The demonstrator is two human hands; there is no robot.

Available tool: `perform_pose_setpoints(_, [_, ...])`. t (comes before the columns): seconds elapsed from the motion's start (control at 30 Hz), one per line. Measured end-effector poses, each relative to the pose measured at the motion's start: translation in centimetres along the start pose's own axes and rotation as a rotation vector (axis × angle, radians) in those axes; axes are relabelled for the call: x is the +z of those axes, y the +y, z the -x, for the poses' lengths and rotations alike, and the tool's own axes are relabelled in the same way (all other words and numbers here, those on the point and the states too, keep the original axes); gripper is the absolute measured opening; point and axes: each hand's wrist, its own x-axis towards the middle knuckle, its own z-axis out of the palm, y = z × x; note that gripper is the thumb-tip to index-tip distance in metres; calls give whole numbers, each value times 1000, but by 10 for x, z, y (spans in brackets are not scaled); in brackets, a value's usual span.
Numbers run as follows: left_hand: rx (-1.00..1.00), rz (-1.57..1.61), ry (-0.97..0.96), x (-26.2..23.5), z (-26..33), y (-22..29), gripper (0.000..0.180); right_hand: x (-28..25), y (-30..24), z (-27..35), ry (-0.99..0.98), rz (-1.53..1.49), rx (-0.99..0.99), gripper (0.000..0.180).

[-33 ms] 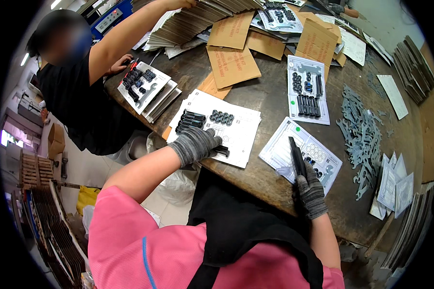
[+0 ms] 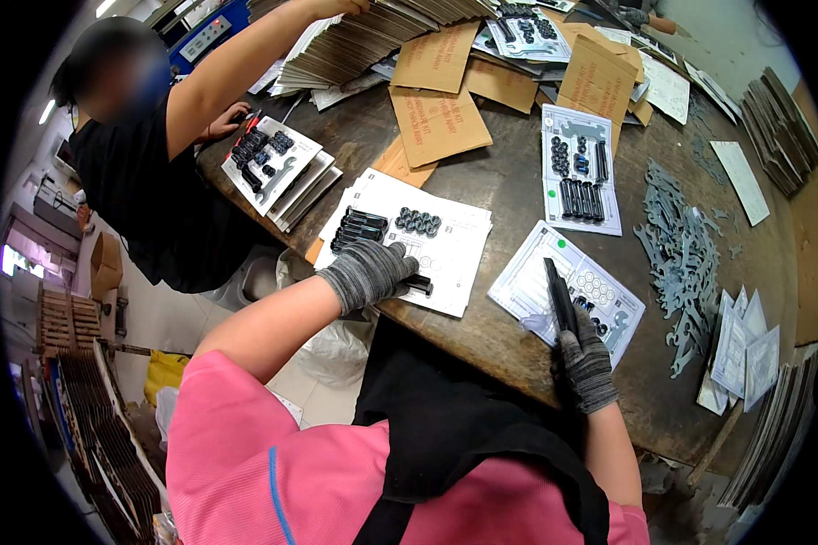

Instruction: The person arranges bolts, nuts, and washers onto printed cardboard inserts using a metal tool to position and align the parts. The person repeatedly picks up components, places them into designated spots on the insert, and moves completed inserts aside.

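My left hand, in a grey knitted glove, is closed over black bolts whose ends stick out past the fingers at the near edge of a stack of white printed sheets. On that stack lie a row of black bolts and a group of dark nuts. My right hand, gloved too, grips a long, straight black piece; its exact kind is unclear. It slants over a printed card with a green dot, small dark parts and a wrench on it.
A filled card with bolts and nuts lies beyond. Loose grey wrenches are heaped at right, near small printed packets. Flat brown cardboard covers the table's far part. At left a co-worker reaches across beside stacked cards.
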Motion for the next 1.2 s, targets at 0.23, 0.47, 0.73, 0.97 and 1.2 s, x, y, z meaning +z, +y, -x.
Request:
perform_pose_setpoints(0.23, [2, -54, -9, 1, -2, -1, 25, -4, 17, -8, 14, 81, -57, 46])
perform_pose_setpoints(0.47, [-16, -33, -24, -6, -1, 1, 29, -1, 4, -2, -23, -51, -9, 46])
perform_pose_setpoints(0.73, [-34, -21, -106, -16, -1, 4, 21, -16, 0, 27, 46, -293, -149, 47])
perform_pose_setpoints(0.97, [75, 495, 406, -45, -6, 47, 46, -68, 35, 49, 429, -342, -121, 51])
perform_pose_setpoints(1.2, [151, 249, 294, -13, -86, 129, 68, -62, 25, 33, 316, -327, 21, 49])
